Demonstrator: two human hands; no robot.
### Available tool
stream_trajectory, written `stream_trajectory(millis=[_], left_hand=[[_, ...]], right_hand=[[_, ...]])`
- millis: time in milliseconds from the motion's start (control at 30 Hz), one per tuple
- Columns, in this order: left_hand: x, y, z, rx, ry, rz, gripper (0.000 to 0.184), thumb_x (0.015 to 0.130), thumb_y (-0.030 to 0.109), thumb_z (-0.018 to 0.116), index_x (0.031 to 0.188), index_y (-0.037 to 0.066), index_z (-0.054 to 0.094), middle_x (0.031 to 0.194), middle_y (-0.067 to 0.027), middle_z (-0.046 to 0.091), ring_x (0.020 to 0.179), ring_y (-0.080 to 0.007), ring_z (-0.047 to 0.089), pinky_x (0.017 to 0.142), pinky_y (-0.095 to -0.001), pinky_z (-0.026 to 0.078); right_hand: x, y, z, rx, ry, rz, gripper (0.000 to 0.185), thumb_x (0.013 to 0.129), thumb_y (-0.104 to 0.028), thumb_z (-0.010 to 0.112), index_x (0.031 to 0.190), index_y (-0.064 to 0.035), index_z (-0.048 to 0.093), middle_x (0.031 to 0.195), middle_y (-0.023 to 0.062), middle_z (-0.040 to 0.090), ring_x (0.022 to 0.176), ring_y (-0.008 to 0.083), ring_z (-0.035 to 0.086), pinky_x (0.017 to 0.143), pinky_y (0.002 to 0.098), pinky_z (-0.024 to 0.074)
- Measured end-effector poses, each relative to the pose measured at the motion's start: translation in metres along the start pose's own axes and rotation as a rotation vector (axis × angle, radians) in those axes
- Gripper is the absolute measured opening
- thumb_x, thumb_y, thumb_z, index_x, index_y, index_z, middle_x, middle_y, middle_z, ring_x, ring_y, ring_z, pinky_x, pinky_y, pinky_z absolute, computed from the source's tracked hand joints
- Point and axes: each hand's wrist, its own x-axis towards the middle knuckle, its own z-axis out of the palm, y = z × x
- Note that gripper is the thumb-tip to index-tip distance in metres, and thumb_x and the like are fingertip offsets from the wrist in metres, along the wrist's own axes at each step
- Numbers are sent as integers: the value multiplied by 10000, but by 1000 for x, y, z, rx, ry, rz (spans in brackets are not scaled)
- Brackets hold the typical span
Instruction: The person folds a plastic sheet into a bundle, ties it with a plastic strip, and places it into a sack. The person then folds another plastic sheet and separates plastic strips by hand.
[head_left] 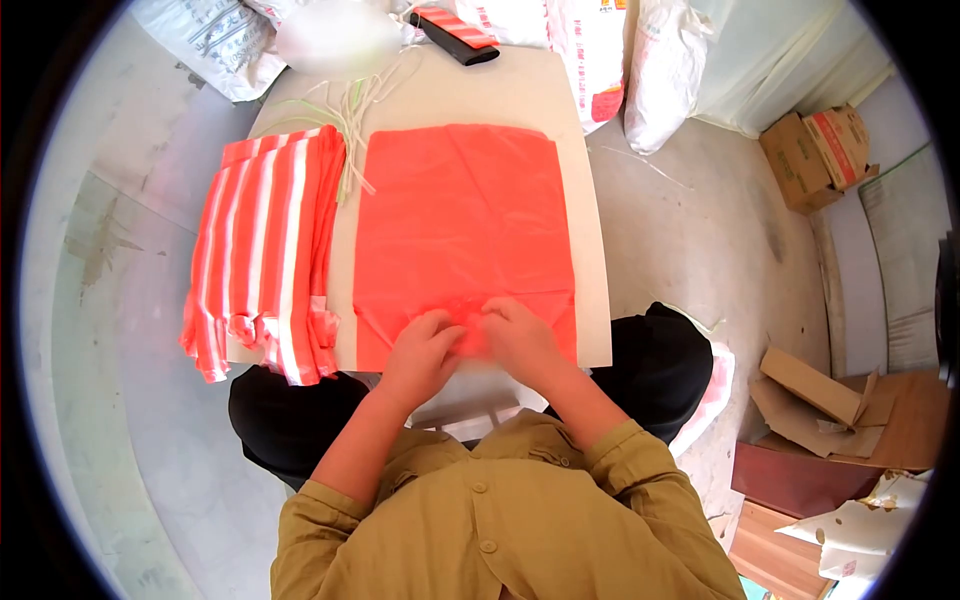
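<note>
Flat on the table lies a plain red sheet of thin plastic (465,220), its near edge gathered and creased. My left hand (425,355) is at that near edge, fingers curled in on the red plastic. Close beside it on the right, my right hand (520,345) also has its fingers bent onto the same edge, slightly blurred. Whatever lies between the fingertips is too small to make out. To the left is a stack of red-and-white striped plastic bags (262,250), overhanging the table's left edge.
Pale green and white strings (350,120) lie behind the stack on the beige table (590,240). A black roll with a striped piece (458,38) sits at the far edge. White printed sacks (590,55) stand beyond. Cardboard boxes (815,155) are on the floor at right.
</note>
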Motion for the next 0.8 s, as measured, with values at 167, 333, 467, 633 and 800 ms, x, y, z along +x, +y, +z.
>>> stream_trajectory(millis=[167,333,467,633,800], left_hand=[[3,2,0,-7,36,9,381,741,-13,714,1117,36,679,1180,-172,608,1065,-366,608,899,-429,525],[5,0,1,60,35,35,356,762,-13,657,1114,40,675,1133,-173,622,1031,-379,606,873,-455,518],[7,3,0,199,11,42,320,789,-20,651,1102,35,689,1137,-156,639,993,-355,632,840,-433,535],[8,4,1,347,48,147,302,799,30,651,1100,31,674,1096,-126,636,910,-312,624,794,-422,532],[10,-2,2,355,28,149,327,797,40,633,1123,41,663,1101,-112,625,915,-300,610,791,-403,528]], right_hand=[[-5,10,-15,-279,-18,-545,297,771,-78,733,1058,-40,669,1166,90,640,1072,284,593,875,412,527],[-3,10,-19,-327,-27,-569,333,763,-48,704,1092,-5,669,1198,100,647,1072,279,599,881,409,526],[1,9,-17,-358,-47,-542,322,777,-25,670,1099,-6,676,1195,96,655,1044,277,611,862,405,530],[4,8,-17,-390,-55,-528,325,774,-35,674,1098,1,678,1161,87,658,990,272,611,809,391,538],[6,8,-13,-416,-67,-510,359,788,-66,676,1139,9,666,1127,78,640,958,266,596,783,389,544]])
